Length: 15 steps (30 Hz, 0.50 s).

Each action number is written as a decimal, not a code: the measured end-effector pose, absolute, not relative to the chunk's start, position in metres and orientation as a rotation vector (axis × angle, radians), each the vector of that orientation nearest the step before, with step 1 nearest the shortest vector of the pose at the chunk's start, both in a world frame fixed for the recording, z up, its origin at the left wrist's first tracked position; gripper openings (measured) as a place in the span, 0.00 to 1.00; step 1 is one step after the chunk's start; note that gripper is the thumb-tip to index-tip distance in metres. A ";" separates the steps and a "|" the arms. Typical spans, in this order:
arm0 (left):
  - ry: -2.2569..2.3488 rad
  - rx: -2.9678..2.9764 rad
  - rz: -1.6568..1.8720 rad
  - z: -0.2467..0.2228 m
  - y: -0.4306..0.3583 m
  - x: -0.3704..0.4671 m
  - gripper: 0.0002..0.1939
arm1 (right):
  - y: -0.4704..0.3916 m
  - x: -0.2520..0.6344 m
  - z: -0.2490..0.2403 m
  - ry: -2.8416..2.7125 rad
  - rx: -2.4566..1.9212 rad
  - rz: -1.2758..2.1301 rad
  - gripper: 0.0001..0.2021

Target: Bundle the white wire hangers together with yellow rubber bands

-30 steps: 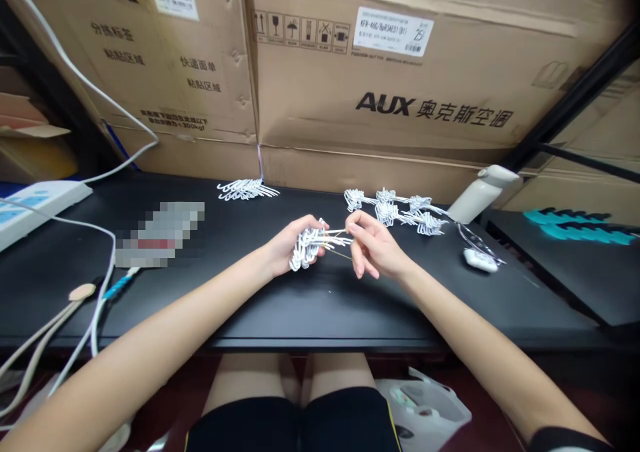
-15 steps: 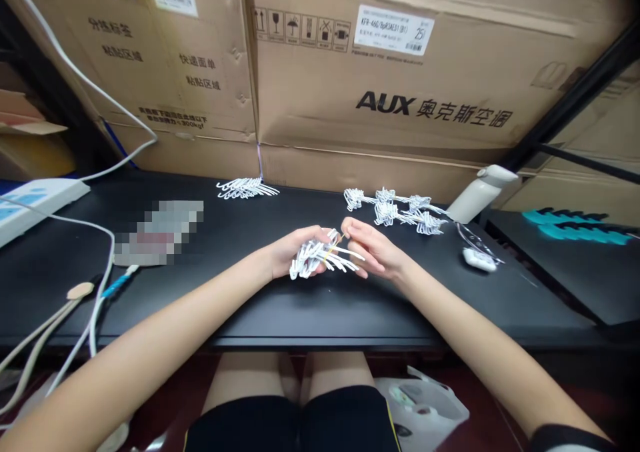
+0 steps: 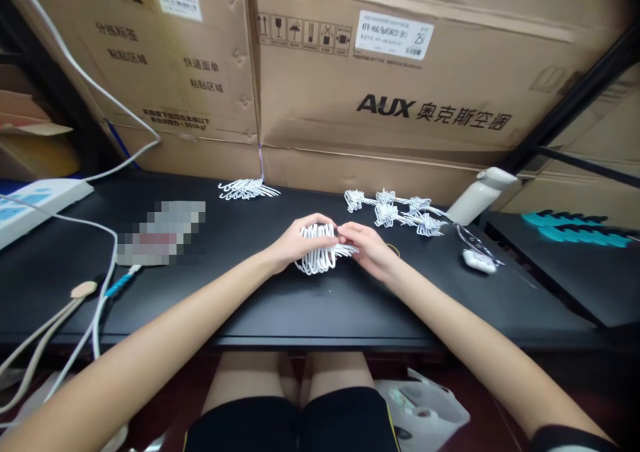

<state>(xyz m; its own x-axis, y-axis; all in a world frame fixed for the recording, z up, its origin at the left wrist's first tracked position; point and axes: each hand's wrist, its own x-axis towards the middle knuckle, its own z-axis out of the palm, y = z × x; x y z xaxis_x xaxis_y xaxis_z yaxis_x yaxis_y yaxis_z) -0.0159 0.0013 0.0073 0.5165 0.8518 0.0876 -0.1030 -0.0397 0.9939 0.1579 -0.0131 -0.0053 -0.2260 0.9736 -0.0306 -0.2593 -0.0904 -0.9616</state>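
Observation:
A bundle of white wire hooks (image 3: pixel 318 255) is gripped in my left hand (image 3: pixel 295 240), its rounded bends facing down and toward me. The thumb lies across the front of the bundle. To its right, my right hand (image 3: pixel 369 249) has its fingertips pinched at the straight ends of the same hooks, and part of its fingers is hidden. A thin yellow rubber band (image 3: pixel 393 247) shows on the table just behind my right hand.
Loose white hooks (image 3: pixel 247 189) lie at the back left, and several bundled ones (image 3: pixel 386 212) at the back right. Beyond them are a white bottle (image 3: pixel 481 195) and a white earphone case (image 3: pixel 479 261). A power strip (image 3: pixel 43 205) and cables are at left; cardboard boxes (image 3: pixel 310 119) wall the back.
The hook bundle has turned in my left hand, bends now facing me. The yellow band, earlier around the bundle and pulled by my right fingers, now shows on the table. My right hand pinches the hook ends.

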 end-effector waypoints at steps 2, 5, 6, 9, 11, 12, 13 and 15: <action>0.758 1.454 0.942 0.006 0.002 -0.015 0.13 | -0.015 0.156 -0.006 -1.156 -0.943 1.447 0.10; 0.779 1.468 0.921 0.005 0.003 -0.016 0.12 | -0.018 0.154 -0.005 -1.207 -0.905 1.422 0.10; 0.776 1.461 0.898 0.005 0.004 -0.017 0.12 | -0.019 0.154 -0.005 -1.209 -0.889 1.462 0.10; 0.713 1.406 0.781 0.007 0.004 -0.021 0.15 | -0.020 0.156 -0.003 -1.134 -0.830 1.654 0.09; 0.641 1.353 0.686 0.010 0.004 -0.024 0.18 | -0.018 0.159 -0.001 -0.983 -0.780 1.749 0.09; 0.606 1.334 0.654 0.012 0.004 -0.026 0.19 | -0.016 0.160 0.000 -0.891 -0.763 1.771 0.09; 0.576 1.323 0.639 0.013 0.004 -0.027 0.19 | -0.015 0.162 0.001 -0.801 -0.753 1.772 0.09; 0.538 1.318 0.653 0.016 0.005 -0.029 0.18 | -0.014 0.164 0.003 -0.685 -0.739 1.737 0.08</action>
